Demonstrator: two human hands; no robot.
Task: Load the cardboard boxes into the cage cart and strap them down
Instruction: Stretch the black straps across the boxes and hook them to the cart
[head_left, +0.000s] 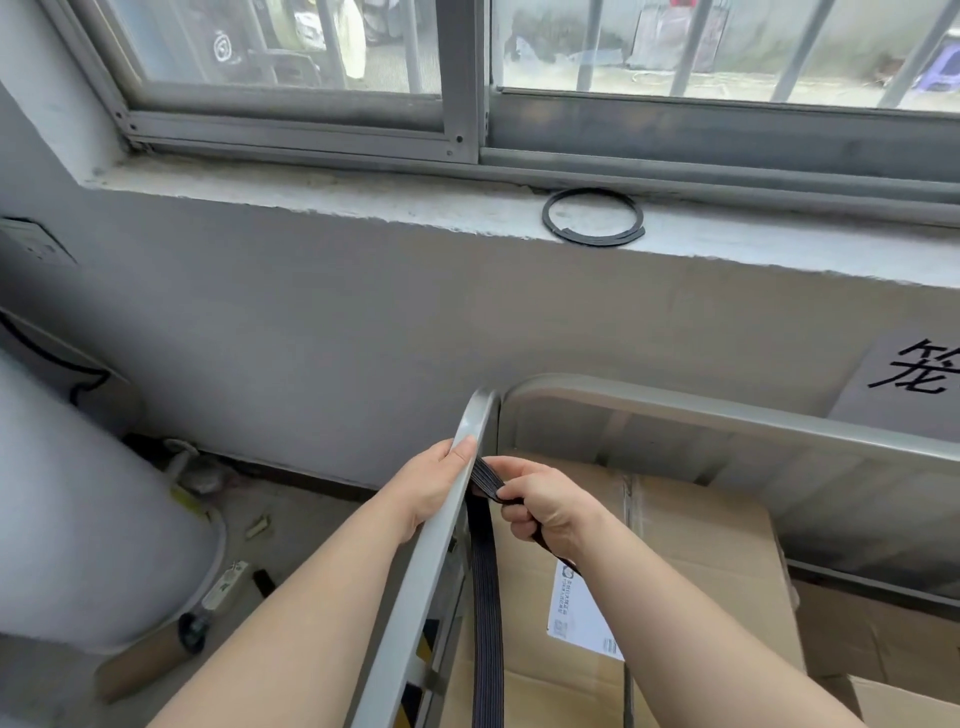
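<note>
Head view: your left hand (434, 483) closes on the grey side rail (415, 597) of the cage cart (727, 421) from its outer side. The thumb lies across the top of the rail, the fingers are hidden behind it, and the grip reads as clenched on the rail. Your right hand (545, 512), just inside the rail, has its fingers curled round a black ribbed strap (485, 597); its grip is grasping the strap. From this hand the strap runs up to the rail, meeting it just below your left thumb. Whether it passes round the rail cannot be told. A second length hangs straight down along the inner face of the rail to the lower edge of the view, and a thin end shows below the right hand. The cardboard boxes (701, 545) lie inside the cart, beneath and to the right of your right hand. The nearest box carries a white printed label (576, 608). The rounded back frame of the cart stands just beside the wall. Above it, a window sill (363, 192) bears a black ring (546, 215) lying flat. A sign (914, 374) with a black character hangs on the wall at right. A large white drum (78, 493) stands on the floor at left, well apart from the cart.
</note>
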